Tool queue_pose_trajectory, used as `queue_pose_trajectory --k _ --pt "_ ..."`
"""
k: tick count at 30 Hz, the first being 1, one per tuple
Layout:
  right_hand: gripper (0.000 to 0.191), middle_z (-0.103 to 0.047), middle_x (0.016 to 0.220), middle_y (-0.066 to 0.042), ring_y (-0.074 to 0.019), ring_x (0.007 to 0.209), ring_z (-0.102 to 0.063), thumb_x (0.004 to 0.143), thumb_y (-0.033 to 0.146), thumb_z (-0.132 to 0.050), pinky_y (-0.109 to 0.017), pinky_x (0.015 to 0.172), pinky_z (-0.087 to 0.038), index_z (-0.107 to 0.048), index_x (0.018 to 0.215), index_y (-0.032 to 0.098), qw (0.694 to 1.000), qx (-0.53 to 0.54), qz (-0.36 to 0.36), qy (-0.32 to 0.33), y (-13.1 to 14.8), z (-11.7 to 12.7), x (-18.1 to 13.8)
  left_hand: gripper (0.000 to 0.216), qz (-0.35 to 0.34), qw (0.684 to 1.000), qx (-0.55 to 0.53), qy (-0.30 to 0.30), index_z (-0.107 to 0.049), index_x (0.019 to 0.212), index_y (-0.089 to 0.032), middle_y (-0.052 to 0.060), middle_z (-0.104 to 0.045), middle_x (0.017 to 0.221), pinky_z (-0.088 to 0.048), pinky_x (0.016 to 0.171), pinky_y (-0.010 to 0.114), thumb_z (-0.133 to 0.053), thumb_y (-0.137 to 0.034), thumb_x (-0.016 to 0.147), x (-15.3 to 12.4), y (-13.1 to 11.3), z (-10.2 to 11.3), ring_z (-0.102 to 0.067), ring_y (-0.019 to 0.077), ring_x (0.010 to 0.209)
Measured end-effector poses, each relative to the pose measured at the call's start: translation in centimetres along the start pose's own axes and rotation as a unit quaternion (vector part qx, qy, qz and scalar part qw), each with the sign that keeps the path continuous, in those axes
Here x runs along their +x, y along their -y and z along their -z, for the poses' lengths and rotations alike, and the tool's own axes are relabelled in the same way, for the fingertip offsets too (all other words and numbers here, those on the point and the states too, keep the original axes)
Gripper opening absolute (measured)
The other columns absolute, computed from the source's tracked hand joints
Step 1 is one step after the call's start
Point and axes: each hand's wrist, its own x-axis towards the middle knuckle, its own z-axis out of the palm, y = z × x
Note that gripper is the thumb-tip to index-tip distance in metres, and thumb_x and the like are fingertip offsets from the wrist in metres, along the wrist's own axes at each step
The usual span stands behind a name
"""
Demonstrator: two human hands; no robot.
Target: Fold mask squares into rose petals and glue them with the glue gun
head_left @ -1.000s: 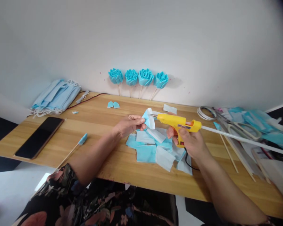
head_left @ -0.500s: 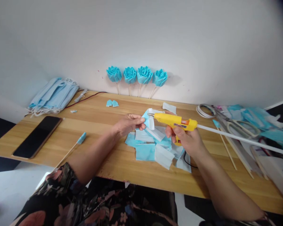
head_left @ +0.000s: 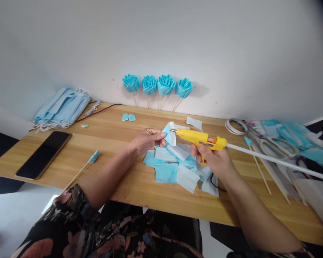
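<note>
My left hand (head_left: 146, 140) pinches a small folded piece of blue and white mask fabric (head_left: 169, 134) above the wooden table (head_left: 118, 136). My right hand (head_left: 215, 159) grips a yellow glue gun (head_left: 200, 139) by its handle, its metal tip touching the fabric piece. A long white glue stick (head_left: 274, 161) juts out of the gun's back to the right. Under both hands lies a pile of cut blue and white fabric squares (head_left: 177, 168).
Four blue fabric roses on sticks (head_left: 157, 86) lean on the wall. A stack of face masks (head_left: 61, 107) and a black phone (head_left: 44, 154) lie at the left, with a blue-tipped skewer (head_left: 82, 170) nearby. Scissors (head_left: 271, 145), a tape roll (head_left: 235, 126), skewers and scraps crowd the right.
The glue gun's tip has shifted slightly left and up against the fabric piece. Both hands stay nearly in place.
</note>
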Motion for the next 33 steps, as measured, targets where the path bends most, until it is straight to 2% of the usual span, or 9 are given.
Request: queue_pose_trajectory --k 6,14,19,25,33 --pt "0.045 -0.06 0.073 -0.001 -0.0132 0.057 -0.05 0.091 0.055 -0.058 -0.027 0.048 -0.04 -0.065 0.118 0.02 1.0 -0.007 0.003 -0.008 -0.53 0.44 -0.1 0.039 -0.035 0.998 -0.038 -0.026 -0.065 0.062 -0.013 0.001 -0.064 0.059 -0.041 0.058 0.023 -0.085 -0.045 0.068 0.25 0.2 0.27 -0.055 0.0089 0.056" --pt "0.044 -0.06 0.071 0.0 -0.012 0.054 -0.048 0.09 0.052 -0.059 -0.026 0.048 -0.041 -0.065 0.119 0.021 1.0 -0.001 -0.011 0.0 -0.4 0.3 -0.09 0.041 -0.039 0.999 -0.024 -0.026 -0.067 0.063 -0.012 0.002 -0.064 0.061 -0.042 0.06 0.021 -0.083 -0.048 0.071 0.03 0.01 0.31 -0.056 0.0081 0.058" --pt "0.044 -0.059 0.069 -0.001 -0.0116 0.051 -0.046 0.089 0.053 -0.058 -0.027 0.047 -0.041 -0.068 0.115 0.019 0.999 -0.034 -0.008 0.006 -0.1 0.13 0.03 0.04 -0.039 0.998 -0.025 -0.031 -0.067 0.063 -0.012 0.002 -0.064 0.061 -0.043 0.06 0.021 -0.083 -0.048 0.07 0.03 -0.07 0.2 -0.056 0.0083 0.058" --pt "0.041 -0.059 0.07 -0.002 -0.0133 0.054 -0.048 0.089 0.053 -0.057 -0.028 0.048 -0.043 -0.07 0.112 0.021 0.999 -0.048 -0.009 0.008 -0.34 0.11 0.07 0.041 -0.04 0.998 -0.027 -0.033 -0.069 0.062 -0.012 0.002 -0.064 0.06 -0.042 0.058 0.021 -0.085 -0.049 0.066 0.01 -0.19 0.1 -0.056 0.0086 0.057" --pt "0.04 -0.058 0.068 -0.001 -0.014 0.057 -0.049 0.088 0.05 -0.059 -0.027 0.047 -0.043 -0.07 0.114 0.022 0.999 -0.045 -0.019 0.003 -0.32 -0.01 -0.02 0.04 -0.042 0.998 -0.027 -0.03 -0.068 0.063 -0.012 0.002 -0.064 0.061 -0.042 0.059 0.022 -0.084 -0.048 0.069 0.02 -0.14 0.21 -0.056 0.0087 0.057"
